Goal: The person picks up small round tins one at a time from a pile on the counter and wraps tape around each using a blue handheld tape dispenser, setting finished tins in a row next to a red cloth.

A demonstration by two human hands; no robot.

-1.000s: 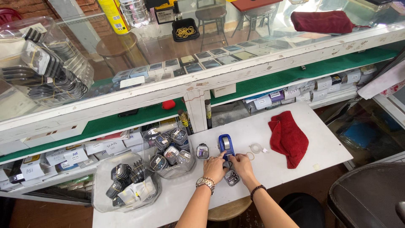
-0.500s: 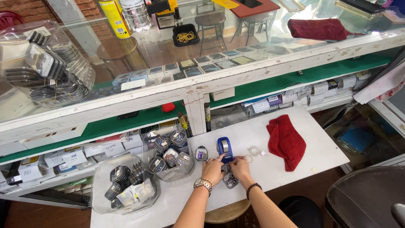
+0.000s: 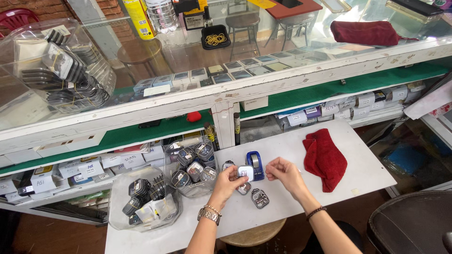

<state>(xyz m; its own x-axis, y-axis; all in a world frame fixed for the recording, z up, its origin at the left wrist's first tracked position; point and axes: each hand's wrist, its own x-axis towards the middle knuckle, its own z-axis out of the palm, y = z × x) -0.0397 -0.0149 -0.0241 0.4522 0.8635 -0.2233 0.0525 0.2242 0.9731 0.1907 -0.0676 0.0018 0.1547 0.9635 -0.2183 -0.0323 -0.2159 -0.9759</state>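
My left hand holds a small square clear-lidded box just above the white pull-out shelf. My right hand hovers right beside the box with fingertips pinched together; what they pinch is too small to tell. A blue tape dispenser stands directly behind the box. Two more small boxes lie on the shelf under my hands, one towards me and one partly under my left fingers.
Two clear plastic tubs full of small boxes sit at the shelf's left. A red cloth lies to the right. A glass display counter runs behind, a wooden stool stands below the shelf.
My left hand has lifted a small box up in front of the tape dispenser. My right hand has moved away to the right of it and pinched its fingers.
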